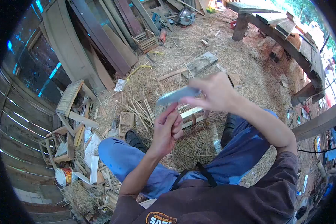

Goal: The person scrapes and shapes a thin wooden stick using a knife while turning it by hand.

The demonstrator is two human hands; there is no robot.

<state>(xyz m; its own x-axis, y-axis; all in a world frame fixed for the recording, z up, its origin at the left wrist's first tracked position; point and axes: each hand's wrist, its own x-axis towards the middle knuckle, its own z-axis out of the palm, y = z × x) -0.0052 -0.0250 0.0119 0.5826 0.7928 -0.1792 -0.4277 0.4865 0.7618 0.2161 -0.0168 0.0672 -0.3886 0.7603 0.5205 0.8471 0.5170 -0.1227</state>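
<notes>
My right hand is closed around the hidden handle of a broad-bladed knife. Its flat grey blade points left and is smeared by motion. Just below the blade, my left hand is closed in a pinch, thumb and fingertips close to the knife's lower edge. Whatever sits between those fingers is too small or too hidden to name. Under both hands, a small wooden frame of pale slats stands on the floor between my legs, partly covered by the hands.
Straw-like shavings and thin sticks cover the floor. Long boards lean at the left, with a wooden stool below them. A circular saw lies at the back. A heavy workbench stands at the right. A paint can sits lower left.
</notes>
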